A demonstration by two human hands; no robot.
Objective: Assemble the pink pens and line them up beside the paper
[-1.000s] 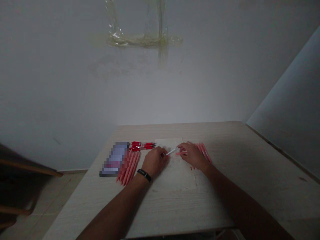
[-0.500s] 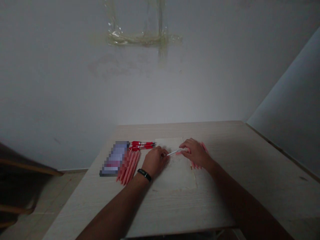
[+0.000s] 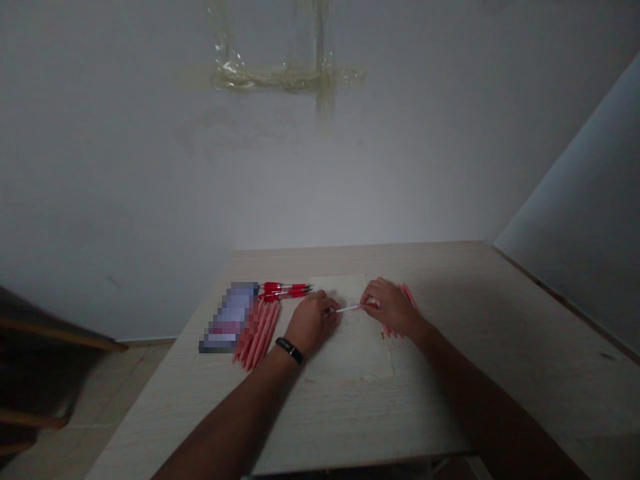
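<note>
Head view: left hand (image 3: 311, 323) and right hand (image 3: 393, 308) pinch a white refill (image 3: 349, 308), fingers (image 3: 375, 295) closed, inside the table edge (image 3: 360, 465).

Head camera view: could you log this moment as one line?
left hand: white refill | right hand: same refill | under: paper sheet | nearby: red pens, pink tubes

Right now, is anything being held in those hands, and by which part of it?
Yes: a thin white pen refill, held near its ends, one end at the fingertips of the left hand, the other in the fingers of the right hand. The fingers hide the exact grip.
</note>
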